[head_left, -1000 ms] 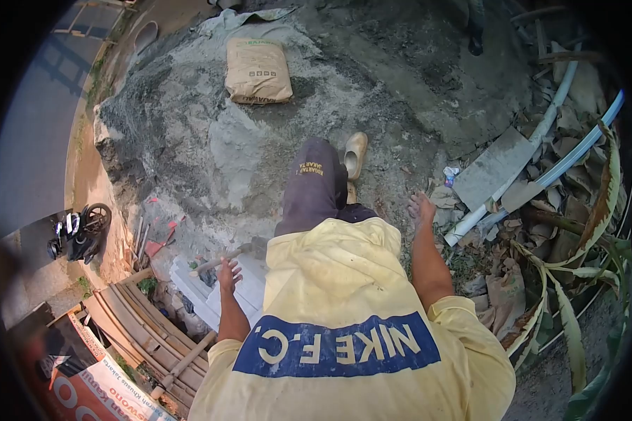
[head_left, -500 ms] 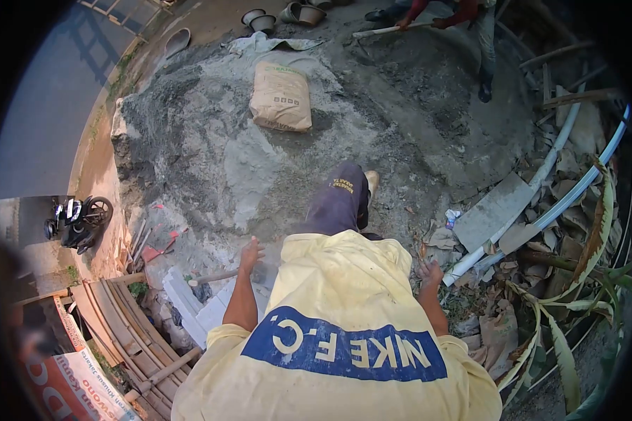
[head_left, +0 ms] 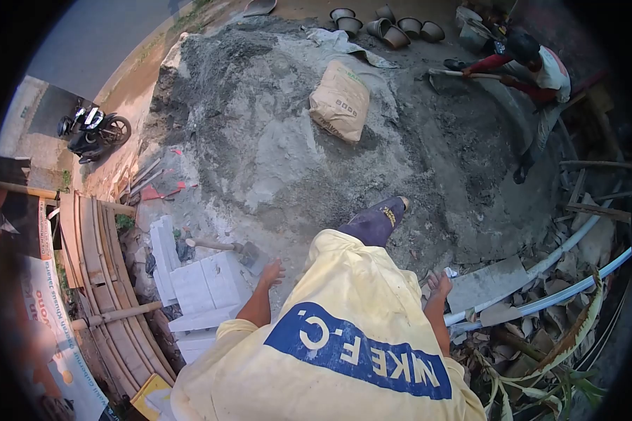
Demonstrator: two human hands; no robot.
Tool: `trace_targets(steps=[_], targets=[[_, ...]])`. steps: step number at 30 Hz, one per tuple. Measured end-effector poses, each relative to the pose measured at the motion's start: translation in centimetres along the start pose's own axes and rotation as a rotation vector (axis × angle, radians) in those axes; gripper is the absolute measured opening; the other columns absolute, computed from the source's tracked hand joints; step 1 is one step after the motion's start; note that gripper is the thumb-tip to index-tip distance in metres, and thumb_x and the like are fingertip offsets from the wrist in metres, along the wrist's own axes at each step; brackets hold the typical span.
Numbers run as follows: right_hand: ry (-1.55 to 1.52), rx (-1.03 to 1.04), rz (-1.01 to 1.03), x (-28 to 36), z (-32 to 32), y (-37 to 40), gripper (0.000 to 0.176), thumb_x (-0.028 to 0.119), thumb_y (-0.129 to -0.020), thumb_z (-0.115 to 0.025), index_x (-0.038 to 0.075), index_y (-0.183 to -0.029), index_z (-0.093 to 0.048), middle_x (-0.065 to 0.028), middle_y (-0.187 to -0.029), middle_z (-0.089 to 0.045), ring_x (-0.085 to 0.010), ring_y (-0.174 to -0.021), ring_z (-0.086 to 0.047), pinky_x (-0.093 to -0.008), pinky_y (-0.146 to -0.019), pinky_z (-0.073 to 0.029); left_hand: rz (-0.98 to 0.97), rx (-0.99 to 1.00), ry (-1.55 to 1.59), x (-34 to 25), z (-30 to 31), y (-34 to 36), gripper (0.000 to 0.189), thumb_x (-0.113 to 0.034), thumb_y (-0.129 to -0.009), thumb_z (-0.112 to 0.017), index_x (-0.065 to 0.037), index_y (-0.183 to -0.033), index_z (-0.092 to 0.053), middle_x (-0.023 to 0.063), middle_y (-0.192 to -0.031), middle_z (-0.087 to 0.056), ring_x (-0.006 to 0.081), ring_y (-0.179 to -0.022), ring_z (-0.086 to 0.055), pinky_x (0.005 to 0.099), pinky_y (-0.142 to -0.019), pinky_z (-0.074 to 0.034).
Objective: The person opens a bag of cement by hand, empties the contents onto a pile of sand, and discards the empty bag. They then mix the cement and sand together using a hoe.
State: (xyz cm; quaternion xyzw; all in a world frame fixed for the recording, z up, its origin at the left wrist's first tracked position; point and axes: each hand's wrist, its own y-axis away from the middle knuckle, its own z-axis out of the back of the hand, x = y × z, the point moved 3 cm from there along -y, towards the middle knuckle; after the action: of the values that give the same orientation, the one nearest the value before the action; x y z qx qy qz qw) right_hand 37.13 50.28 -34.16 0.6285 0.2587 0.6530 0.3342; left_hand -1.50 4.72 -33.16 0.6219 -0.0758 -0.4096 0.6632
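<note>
Sack (head_left: 340,102): lying on grey sand (head_left: 281,133). Left hand (head_left: 271,273): nearer the wearer than sack, to its left; fingers spread, near tool (head_left: 249,257) and white blocks (head_left: 207,284). Right hand (head_left: 439,283): nearer than sack, to its right; fingers parted, near board (head_left: 488,284). Hands well apart. Co-worker (head_left: 551,77), right of sack, grips long-handled tool (head_left: 463,74). Buckets (head_left: 395,35): beyond sack.

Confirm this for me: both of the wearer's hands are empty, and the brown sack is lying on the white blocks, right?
Not quite: the head view shows the brown sack lying on the grey heap, apart from the white blocks. The left hand and right hand do look empty.
</note>
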Motion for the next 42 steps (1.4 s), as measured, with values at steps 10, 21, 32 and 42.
trace_targets(steps=[10, 21, 32, 42], targets=[[0.243, 0.120, 0.101, 8.7, -7.9, -2.1, 0.047, 0.027, -0.088, -0.052, 0.002, -0.126, -0.041, -0.0172, -0.114, -0.056, -0.0307, -0.093, -0.059, -0.0376, -0.074, -0.048, 0.079, -0.102, 0.195, 7.3, -0.8, 2.1, 0.055, -0.046, -0.085, -0.049, -0.005, -0.121, -0.047, 0.0127, -0.108, -0.059, 0.0265, -0.088, -0.059, 0.0418, -0.069, -0.048], [0.502, 0.300, 0.258, 8.0, -12.5, 0.7, 0.040, 0.029, -0.084, -0.058, 0.002, -0.114, -0.052, -0.0117, -0.096, -0.063, -0.0217, -0.075, -0.063, -0.0317, -0.061, -0.049, -0.022, -0.119, 0.286, 4.2, -1.0, 3.8, 0.054, -0.045, -0.085, -0.050, -0.004, -0.120, -0.048, 0.0098, -0.102, -0.061, 0.0224, -0.086, -0.059, 0.0375, -0.069, -0.048], [0.801, 0.212, 0.170, 2.2, -7.8, 5.1, 0.033, 0.027, -0.081, -0.060, 0.002, -0.102, -0.056, -0.0108, -0.083, -0.061, -0.0199, -0.058, -0.059, -0.0294, -0.045, -0.045, -0.021, -0.203, 2.124, -5.8, 19.8, 3.8, 0.090, -0.066, -0.077, -0.043, -0.004, -0.137, -0.017, 0.0183, -0.130, -0.041, 0.0357, -0.123, -0.036, 0.0545, -0.098, -0.031], [0.798, 0.526, 0.462, 4.1, -34.6, 20.7, 0.037, 0.029, -0.084, -0.058, 0.000, -0.108, -0.055, -0.0075, -0.086, -0.061, -0.0139, -0.068, -0.059, -0.0239, -0.060, -0.047, -0.069, 0.390, 2.213, -0.7, 31.3, -15.5, 0.008, -0.003, -0.075, -0.057, -0.001, -0.082, -0.052, 0.0071, -0.069, -0.054, 0.0181, -0.063, -0.056, 0.0294, -0.058, -0.052]])
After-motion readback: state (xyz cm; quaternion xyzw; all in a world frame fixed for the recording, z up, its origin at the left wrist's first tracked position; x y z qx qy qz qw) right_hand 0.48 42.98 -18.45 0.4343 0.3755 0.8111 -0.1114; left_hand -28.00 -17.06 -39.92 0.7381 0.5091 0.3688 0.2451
